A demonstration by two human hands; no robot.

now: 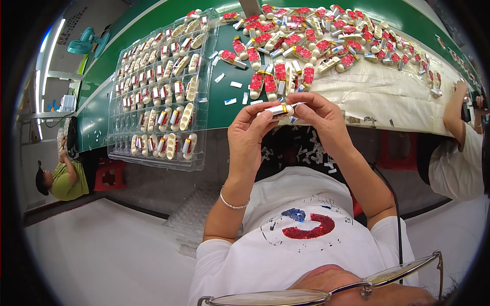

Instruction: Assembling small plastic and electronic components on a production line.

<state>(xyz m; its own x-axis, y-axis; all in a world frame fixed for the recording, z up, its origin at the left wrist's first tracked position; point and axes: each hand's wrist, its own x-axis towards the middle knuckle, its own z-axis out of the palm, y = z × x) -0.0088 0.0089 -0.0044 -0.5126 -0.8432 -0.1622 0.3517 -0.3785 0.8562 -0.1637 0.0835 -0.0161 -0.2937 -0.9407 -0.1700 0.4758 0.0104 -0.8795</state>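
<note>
In front of my chest I hold a small cream plastic shell with a silver battery (278, 109) on it, tilted slightly. My left hand (246, 135) pinches its left end between thumb and fingers. At its right end, the fingertips of my right hand (322, 120) are closed on a thin white strip (298, 104); whether they also touch the shell is hard to see. Just beyond my hands lie several cream shells with red circuit boards (269, 84) at the near edge of a large pile.
A clear plastic tray (200, 148) of shells in rows stands to the left on the green table (220, 104). Small white scraps (230, 101) lie beside it, others on my lap. The pile rests partly on a whitish sheet (403, 97). Other people sit at left and right.
</note>
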